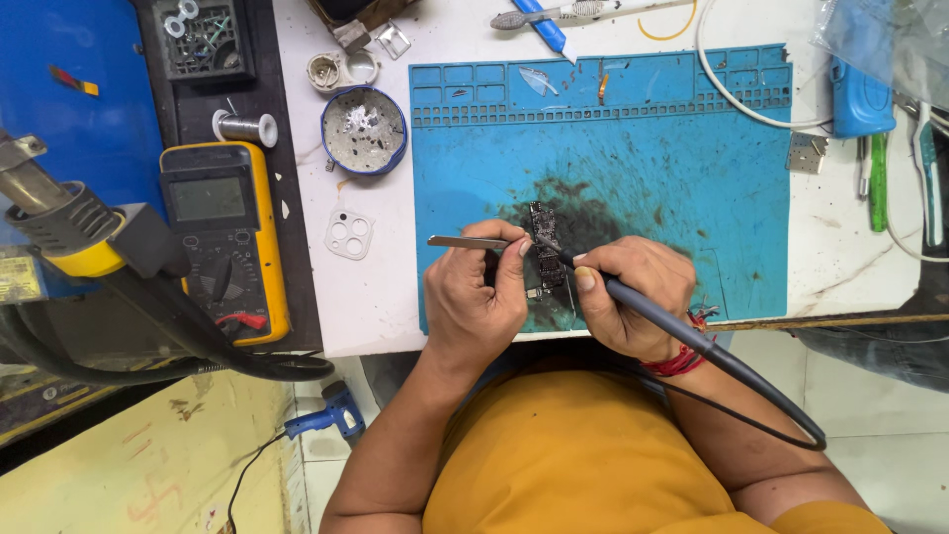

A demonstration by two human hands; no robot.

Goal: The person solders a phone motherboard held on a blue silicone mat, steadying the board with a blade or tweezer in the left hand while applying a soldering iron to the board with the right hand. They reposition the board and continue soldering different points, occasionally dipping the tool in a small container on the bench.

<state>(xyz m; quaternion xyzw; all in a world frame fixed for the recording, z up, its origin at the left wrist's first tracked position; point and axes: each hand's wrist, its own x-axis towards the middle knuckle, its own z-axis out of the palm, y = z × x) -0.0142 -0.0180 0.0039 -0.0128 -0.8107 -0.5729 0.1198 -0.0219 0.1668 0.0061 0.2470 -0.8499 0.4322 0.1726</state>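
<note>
**benchrat:** White worktop (366, 297), cluttered, with a blue silicone repair mat (682, 178) in the middle that's scorched black around the centre. A yellow-cased digital multimeter (225, 237) sits off on the person's left, next to a small spool of solder wire (245, 128) and a round blue tin of grey residue (364, 130). The small dark rectangular circuit board (545, 252) lies right on the burnt patch, between the two hands.

**solderjoe:** What are the hands doing, though?

**benchrat:** The left hand (473, 297) is pinched around a pair of slim steel tweezers (465, 241), and the right hand (633, 297) is clasped pen-style around a thin black soldering iron with a cable (692, 331). The iron's tip touches the upper end of the board.

**solderjoe:** So mid-rework then?

**benchrat:** Looks like it to me: heating a joint or a tiny part while the tweezers wait. Can't tell if the tweezers actually grip anything, too small. I'd guess the next move needs a steady tip on the pad and a gentle tweezer nudge, without shoving the loose board across the mat.
</note>
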